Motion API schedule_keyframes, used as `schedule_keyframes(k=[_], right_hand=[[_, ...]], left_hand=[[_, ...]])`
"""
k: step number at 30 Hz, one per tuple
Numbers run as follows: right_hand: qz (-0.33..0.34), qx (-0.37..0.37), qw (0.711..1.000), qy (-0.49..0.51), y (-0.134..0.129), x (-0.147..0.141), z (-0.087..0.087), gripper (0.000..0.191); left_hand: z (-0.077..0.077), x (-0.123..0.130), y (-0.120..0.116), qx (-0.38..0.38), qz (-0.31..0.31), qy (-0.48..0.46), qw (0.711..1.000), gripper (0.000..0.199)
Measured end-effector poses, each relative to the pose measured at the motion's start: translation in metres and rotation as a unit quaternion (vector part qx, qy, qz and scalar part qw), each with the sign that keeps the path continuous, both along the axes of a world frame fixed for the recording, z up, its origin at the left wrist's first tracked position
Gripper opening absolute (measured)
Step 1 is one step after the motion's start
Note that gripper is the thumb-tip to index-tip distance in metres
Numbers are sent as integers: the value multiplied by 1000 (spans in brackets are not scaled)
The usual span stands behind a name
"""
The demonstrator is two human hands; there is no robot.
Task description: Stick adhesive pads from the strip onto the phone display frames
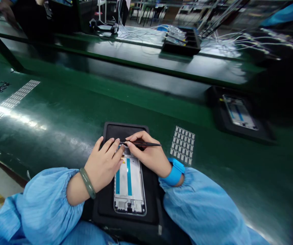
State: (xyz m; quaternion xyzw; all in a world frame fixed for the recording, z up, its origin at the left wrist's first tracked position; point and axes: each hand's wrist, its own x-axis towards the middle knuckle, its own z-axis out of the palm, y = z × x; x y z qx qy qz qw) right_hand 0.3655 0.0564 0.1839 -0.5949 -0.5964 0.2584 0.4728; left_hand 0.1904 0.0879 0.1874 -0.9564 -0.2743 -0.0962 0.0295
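Observation:
A phone frame (136, 177) with two blue strips lies in a black tray (151, 204) in front of me. My left hand (104, 163), a green bangle at its wrist, rests with spread fingers over the upper left part of the frame. Black tweezers (150, 144) are pinched in my right hand (147, 151), their tips at the frame's top end beside my left fingertips. What lies under the fingertips there is hidden. A blue wrist strap (175, 172) circles my right wrist.
Right of the tray lies a sheet of small grey pieces (182, 144). Farther right, another black tray (217, 115) holds a second phone frame (240, 112). More sheets (16, 97) and loose black bits (0, 87) lie left. A raised shelf (136, 51) with cables and a black bin (187, 51) runs behind.

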Motion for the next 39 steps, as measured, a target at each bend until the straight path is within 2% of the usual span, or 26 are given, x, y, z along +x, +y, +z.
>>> schedule_keyframes(k=[10, 16, 33, 39], right_hand=[[-4, 3, 1000, 10, -2, 0, -2, 6], [7, 13, 998, -56, -2, 0, 0, 6], [39, -8, 996, -80, 6, 1, 15, 6], [65, -4, 988, -143, 9, 0, 19, 8]], left_hand=[[2, 0, 0, 1, -4, 1, 1000, 35], [1, 0, -1, -5, 0, -2, 1000, 36], [1, -1, -1, -14, 0, -9, 1000, 39], [2, 0, 0, -7, -7, -11, 1000, 39]])
